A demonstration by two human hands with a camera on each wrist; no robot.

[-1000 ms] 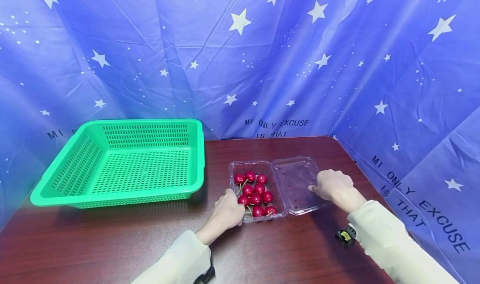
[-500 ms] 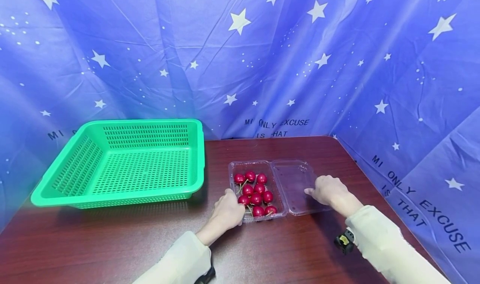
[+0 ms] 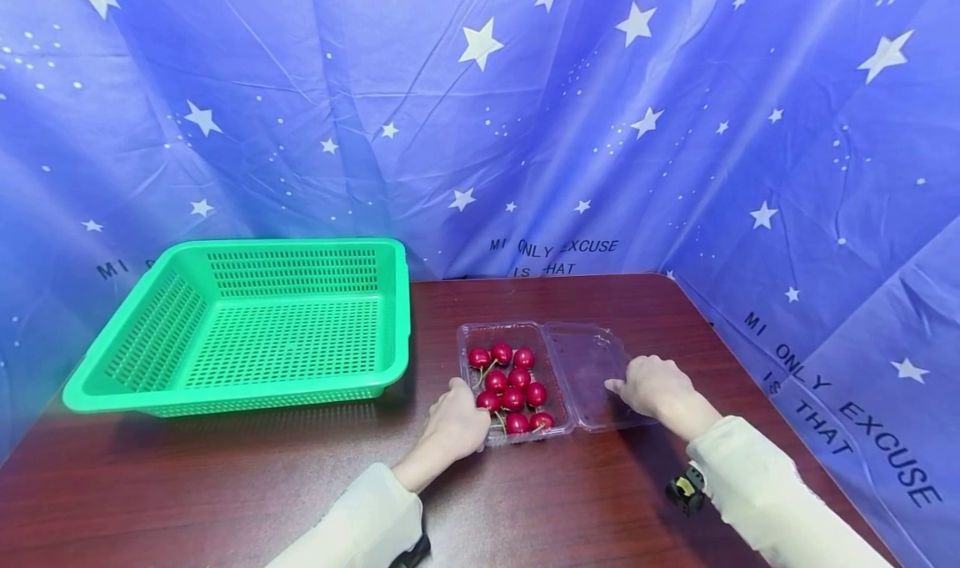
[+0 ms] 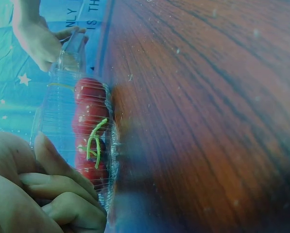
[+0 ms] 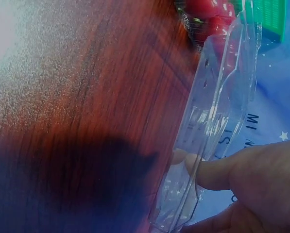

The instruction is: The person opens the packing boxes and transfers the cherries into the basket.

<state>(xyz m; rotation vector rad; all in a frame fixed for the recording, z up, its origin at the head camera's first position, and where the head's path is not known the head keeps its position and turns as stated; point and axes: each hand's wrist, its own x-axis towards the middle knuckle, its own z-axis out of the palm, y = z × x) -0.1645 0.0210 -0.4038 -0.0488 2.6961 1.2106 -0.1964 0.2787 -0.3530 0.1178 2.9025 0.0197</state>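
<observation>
A clear plastic clamshell box (image 3: 502, 325) stands open on the table, holding several red cherries (image 3: 517, 378), some with green stems. Its transparent lid (image 3: 588, 372) is folded out to the right. My left hand (image 3: 452, 426) grips the near left edge of the box, fingers curled against the wall in the left wrist view. On the lid's outer right edge, my right hand (image 3: 658, 391) pinches the plastic; the right wrist view has its thumb (image 5: 213, 172) on one face and a fingertip showing through the clear plastic.
A large green plastic basket (image 3: 390, 376) with slotted walls stands on the left side of the dark red-brown table (image 3: 225, 485). Blue cloth (image 3: 480, 134) printed with white stars hangs close behind the table and along its right side.
My right hand has moved down and slightly left with the lid's edge, and the lid lies flatter than before. The left hand, box and cherries have stayed put.
</observation>
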